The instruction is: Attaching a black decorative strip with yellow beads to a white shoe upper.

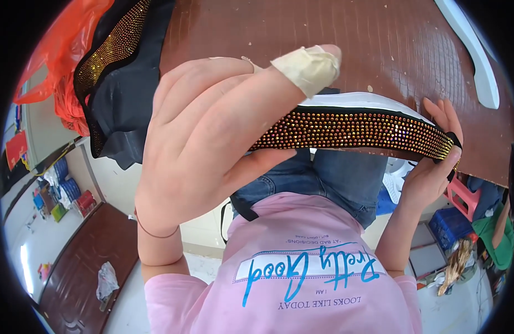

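Note:
A black strap studded with rows of gold and reddish rhinestones (346,129) stretches between my hands above the table's front edge. Its left part passes behind the index finger and thumb of my left hand (196,128), which is closed on it with the other fingers curled. Yellowish tape (308,69) wraps that index finger near its tip. At the strap's far right end, my right hand (435,167) pinches it between thumb and fingers, with some fingertips raised behind. A white strip (368,100) shows along the strap's upper edge.
The brown table (257,28) has small scraps on it. Black material with a rhinestone band (120,42) hangs over its left side beside a red plastic bag (68,67). A pale blue curved piece (477,61) lies at right. Below right are a pink stool (465,197) and blue crate (450,227).

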`<action>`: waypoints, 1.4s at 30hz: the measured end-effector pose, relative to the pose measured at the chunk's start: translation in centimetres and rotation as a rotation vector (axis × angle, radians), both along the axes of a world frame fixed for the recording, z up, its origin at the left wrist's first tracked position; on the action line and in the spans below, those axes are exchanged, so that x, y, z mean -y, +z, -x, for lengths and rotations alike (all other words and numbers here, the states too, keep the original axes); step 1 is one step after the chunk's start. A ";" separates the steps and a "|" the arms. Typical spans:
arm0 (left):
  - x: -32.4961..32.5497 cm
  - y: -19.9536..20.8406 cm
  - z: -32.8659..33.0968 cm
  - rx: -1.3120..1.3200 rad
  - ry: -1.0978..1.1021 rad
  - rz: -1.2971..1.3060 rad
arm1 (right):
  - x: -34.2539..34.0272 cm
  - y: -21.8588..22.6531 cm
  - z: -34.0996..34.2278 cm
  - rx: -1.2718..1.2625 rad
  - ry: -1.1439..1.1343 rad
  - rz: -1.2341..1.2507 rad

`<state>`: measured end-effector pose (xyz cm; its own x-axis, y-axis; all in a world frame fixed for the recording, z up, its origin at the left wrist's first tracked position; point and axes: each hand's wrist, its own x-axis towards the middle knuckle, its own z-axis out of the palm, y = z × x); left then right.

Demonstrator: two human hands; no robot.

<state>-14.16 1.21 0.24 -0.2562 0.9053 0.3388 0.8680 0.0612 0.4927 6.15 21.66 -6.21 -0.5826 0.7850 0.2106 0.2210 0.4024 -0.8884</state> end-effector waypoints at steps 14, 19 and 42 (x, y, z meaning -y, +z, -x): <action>-1.7 1.6 -2.2 -0.139 0.073 0.033 | 1.1 0.6 0.9 -0.121 -0.056 0.074; -5.4 2.4 -5.0 0.148 0.031 0.086 | 1.0 3.1 0.4 -0.184 0.004 0.032; -2.7 6.3 -6.0 0.267 -0.128 -0.813 | 7.8 19.6 3.0 -0.214 0.362 -0.398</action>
<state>-8.14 3.89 6.53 -0.3317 0.4357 0.8367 0.6932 -0.4890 0.5295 3.16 13.84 13.36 -0.7110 0.3799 0.5918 -0.1611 0.7311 -0.6629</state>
